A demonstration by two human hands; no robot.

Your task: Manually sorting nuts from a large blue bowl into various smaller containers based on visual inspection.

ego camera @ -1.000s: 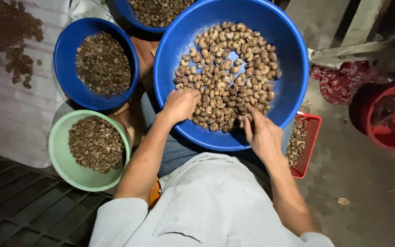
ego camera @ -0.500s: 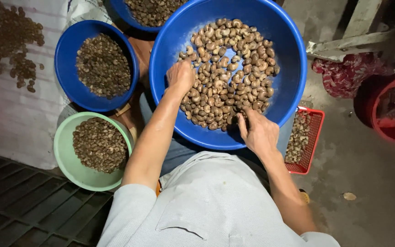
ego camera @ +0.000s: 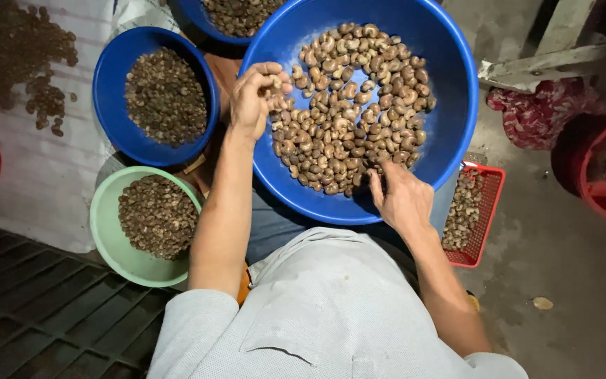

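Over the big blue basin [ego camera: 450,105], left hand [ego camera: 252,98] pinches a few cashew kernels [ego camera: 348,119] at its left rim; right hand [ego camera: 401,200], fingers loosely curled, rakes the pile's near edge. Best to pick lightly and keep kernels whole.

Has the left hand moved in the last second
Yes. The left hand went from the near side of the nut pile up toward the big blue basin's left rim.
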